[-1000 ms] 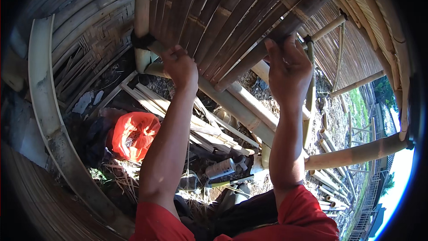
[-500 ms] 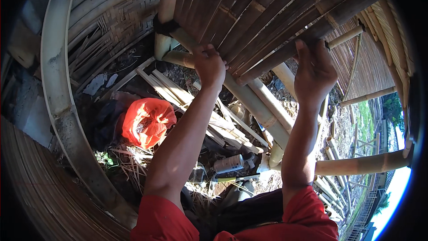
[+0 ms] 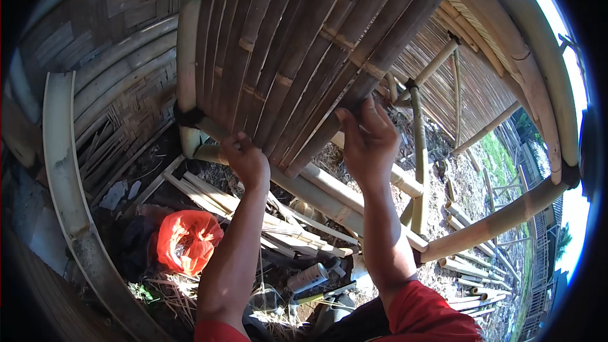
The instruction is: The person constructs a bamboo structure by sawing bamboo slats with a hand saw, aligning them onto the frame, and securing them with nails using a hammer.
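A panel of dark brown bamboo slats [image 3: 278,57] slopes away in front of me, its near ends lying by a pale green bamboo pole [image 3: 316,196]. My left hand [image 3: 246,163] is closed at the near ends of the slats, next to the pole; what its curled fingers grip is hidden. My right hand [image 3: 372,145] holds the outermost bamboo slat [image 3: 392,50] along the panel's right edge, thumb on the near side and fingers bent over it. A dark binding [image 3: 187,117] wraps the frame joint left of my left hand.
A long split bamboo trough [image 3: 66,171] leans at the left. Below lie an orange plastic bag [image 3: 188,242], pale bamboo strips [image 3: 209,195], a spray can [image 3: 308,278] and a tool with a yellow-green handle [image 3: 313,297]. A thick bamboo rail [image 3: 494,225] crosses at right.
The view has shifted, so the slat panel, both hands and the orange bag appear lower and further left. Both hands stay at the panel's edges.
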The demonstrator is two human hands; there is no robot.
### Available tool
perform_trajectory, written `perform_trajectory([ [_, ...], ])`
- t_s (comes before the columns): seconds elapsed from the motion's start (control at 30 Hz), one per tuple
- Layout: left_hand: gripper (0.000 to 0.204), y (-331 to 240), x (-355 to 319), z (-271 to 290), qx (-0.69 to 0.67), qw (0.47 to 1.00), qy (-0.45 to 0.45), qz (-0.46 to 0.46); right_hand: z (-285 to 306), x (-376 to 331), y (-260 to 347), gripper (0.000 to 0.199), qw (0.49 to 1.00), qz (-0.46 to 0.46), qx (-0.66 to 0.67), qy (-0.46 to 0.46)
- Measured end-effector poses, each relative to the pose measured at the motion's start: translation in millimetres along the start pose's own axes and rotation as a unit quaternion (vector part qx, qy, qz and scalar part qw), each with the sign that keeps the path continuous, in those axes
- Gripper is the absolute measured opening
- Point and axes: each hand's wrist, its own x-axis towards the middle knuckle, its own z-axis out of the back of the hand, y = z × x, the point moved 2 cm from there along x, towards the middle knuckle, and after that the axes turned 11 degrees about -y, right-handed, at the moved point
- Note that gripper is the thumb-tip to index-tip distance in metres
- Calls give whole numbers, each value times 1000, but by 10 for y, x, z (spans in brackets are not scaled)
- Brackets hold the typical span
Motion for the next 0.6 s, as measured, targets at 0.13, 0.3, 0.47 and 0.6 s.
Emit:
perform_trajectory([
  [0.13,25,-171,-148,-60,-3,999,16,-30,115,58,159,40,1000,24,-5,-7],
  [0.3,21,-472,-228,-62,-76,995,51,33,135,97,119,36,1000,25,-11,2],
  [0.47,19,-546,-239,-42,-77,996,41,29,110,111,144,35,1000,29,1,1],
  [0.6,18,-541,-203,16,-86,995,41,33,71,64,171,37,1000,19,-4,10],
])
